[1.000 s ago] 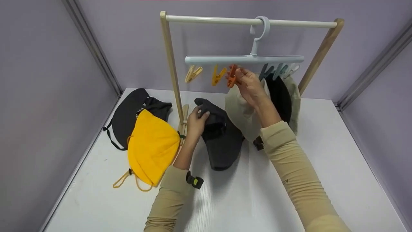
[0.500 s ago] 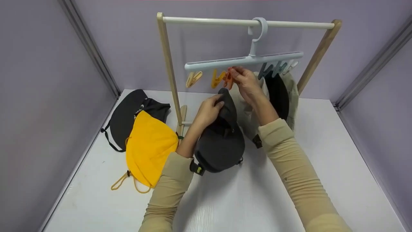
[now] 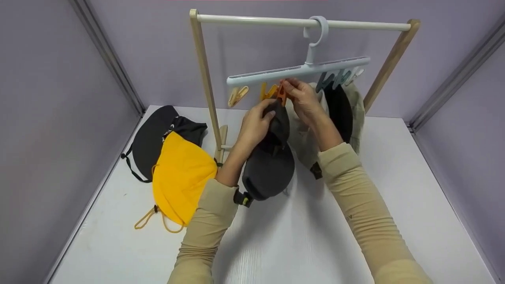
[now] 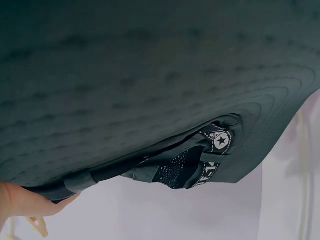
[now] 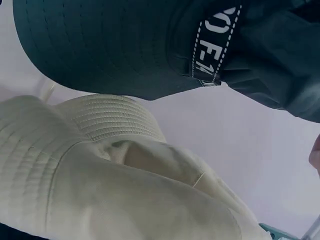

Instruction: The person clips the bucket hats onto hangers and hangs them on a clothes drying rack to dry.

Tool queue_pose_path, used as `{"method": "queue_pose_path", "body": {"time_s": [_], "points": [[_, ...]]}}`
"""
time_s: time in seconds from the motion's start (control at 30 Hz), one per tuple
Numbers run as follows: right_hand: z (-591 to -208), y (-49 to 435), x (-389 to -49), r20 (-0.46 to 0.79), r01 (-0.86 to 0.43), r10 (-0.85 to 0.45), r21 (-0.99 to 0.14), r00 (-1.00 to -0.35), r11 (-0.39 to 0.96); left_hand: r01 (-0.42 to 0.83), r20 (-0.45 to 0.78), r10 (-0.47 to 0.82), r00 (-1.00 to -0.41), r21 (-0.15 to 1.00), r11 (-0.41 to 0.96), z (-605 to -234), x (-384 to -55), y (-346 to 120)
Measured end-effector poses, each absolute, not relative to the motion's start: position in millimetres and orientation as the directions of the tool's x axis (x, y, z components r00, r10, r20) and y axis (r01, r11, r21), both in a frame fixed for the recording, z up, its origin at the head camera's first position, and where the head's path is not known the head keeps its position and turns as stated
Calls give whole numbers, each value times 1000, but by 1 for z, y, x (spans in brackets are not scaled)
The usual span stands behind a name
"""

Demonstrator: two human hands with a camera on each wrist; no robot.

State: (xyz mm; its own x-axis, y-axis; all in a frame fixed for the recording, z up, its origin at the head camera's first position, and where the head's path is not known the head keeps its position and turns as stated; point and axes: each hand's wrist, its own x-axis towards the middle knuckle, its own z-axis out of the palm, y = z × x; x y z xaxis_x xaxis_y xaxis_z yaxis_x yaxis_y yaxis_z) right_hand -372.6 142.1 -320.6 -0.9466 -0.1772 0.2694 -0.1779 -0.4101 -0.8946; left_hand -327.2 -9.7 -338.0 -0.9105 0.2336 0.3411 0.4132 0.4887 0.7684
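Observation:
A dark grey brimmed hat (image 3: 270,169) hangs from my left hand (image 3: 254,124), whose thumb and fingers pinch its top edge. White lettering on its band shows in the right wrist view, and the stitched brim (image 4: 150,85) fills much of the left wrist view. My right hand (image 3: 303,98) pinches the orange clothespin (image 3: 281,94) under the pale blue hanger (image 3: 272,75). The clothespin's lower end is right at the hat's upper edge. Beside it hangs a yellow clothespin (image 3: 270,91). A beige hat (image 5: 115,185) hangs just right of the grey one.
The hanger hooks over a white rod (image 3: 252,19) on wooden posts. A black hat (image 3: 338,110) and another light hat (image 3: 357,118) hang from clips at right. A pale yellow clothespin (image 3: 238,96) hangs left. A yellow hat (image 3: 183,177) and a black hat (image 3: 152,134) lie on the table.
My left hand has lifted the grey hat up and right to the orange clothespin. My right hand still holds that clothespin. The hanger has tilted, its left end lower.

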Motion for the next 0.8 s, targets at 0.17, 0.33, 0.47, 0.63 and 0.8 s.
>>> {"method": "queue_pose_path", "body": {"time_s": [0.17, 0.33, 0.47, 0.63, 0.8], "points": [[-325, 150, -372, 307, -164, -262, -876, -915, -454, 412, 392, 160, -906, 730, 545, -338, -321, -3], [-330, 154, -372, 350, -156, -300, -841, -888, -518, 455, 487, 133, -863, 635, 624, -342, -317, 5], [-333, 153, -371, 385, -189, -302, -835, -872, -517, 471, 540, 109, -835, 597, 649, -347, -314, 10], [-333, 152, -369, 360, -172, -271, -828, -892, -533, 443, 531, 53, -846, 644, 624, -357, -307, 16], [-333, 150, -369, 326, -147, -222, -806, -919, -574, 388, 468, -66, -881, 797, 463, -380, -293, 28]]}}
